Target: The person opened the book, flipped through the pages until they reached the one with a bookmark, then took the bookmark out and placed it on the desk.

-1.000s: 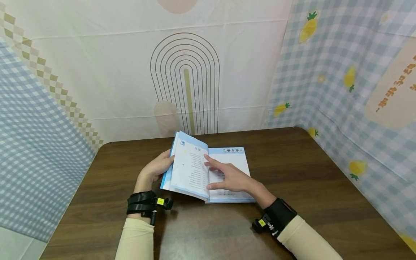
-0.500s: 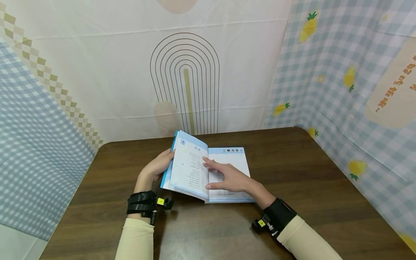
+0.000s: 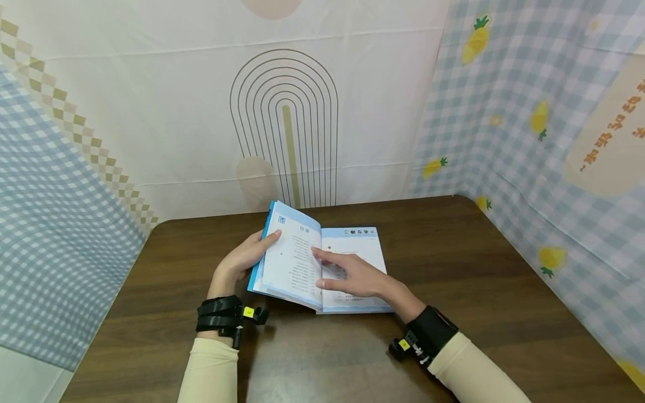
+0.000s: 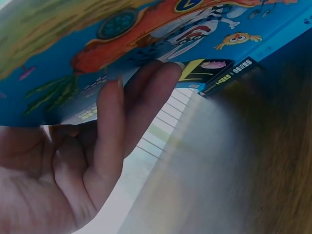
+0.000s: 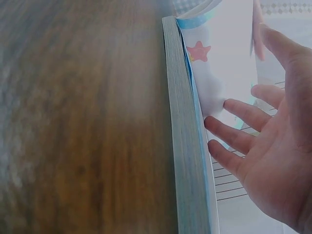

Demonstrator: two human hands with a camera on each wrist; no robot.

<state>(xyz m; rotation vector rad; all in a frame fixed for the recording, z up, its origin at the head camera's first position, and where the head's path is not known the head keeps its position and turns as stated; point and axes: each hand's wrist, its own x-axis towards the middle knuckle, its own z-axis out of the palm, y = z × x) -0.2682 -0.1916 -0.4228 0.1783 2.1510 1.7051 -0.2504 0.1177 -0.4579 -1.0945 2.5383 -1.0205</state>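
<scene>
A book point(image 3: 297, 252) with a bright blue cover lies open on the table, its left cover and a few pages raised at a slant. My left hand point(image 3: 243, 256) grips that raised side, thumb over the printed page. In the left wrist view the fingers point(image 4: 111, 126) lie behind the illustrated cover point(image 4: 161, 44). Over the right-hand page, near the gutter, is my right hand point(image 3: 355, 274) with its fingers spread. The right wrist view shows the thick page block point(image 5: 185, 136) and the right hand's fingertips at or close to the page; firm contact cannot be told.
The brown wooden table point(image 3: 453, 268) surrounds the book. A white cloth point(image 3: 191, 129) with printed arches hangs behind it, and blue checked cloths point(image 3: 529, 168) close off the sides. Each wrist bears a black strap with a small camera point(image 3: 259, 315).
My left thumb has moved from the page's edge inward onto the page. My right hand has shifted slightly left across the gutter.
</scene>
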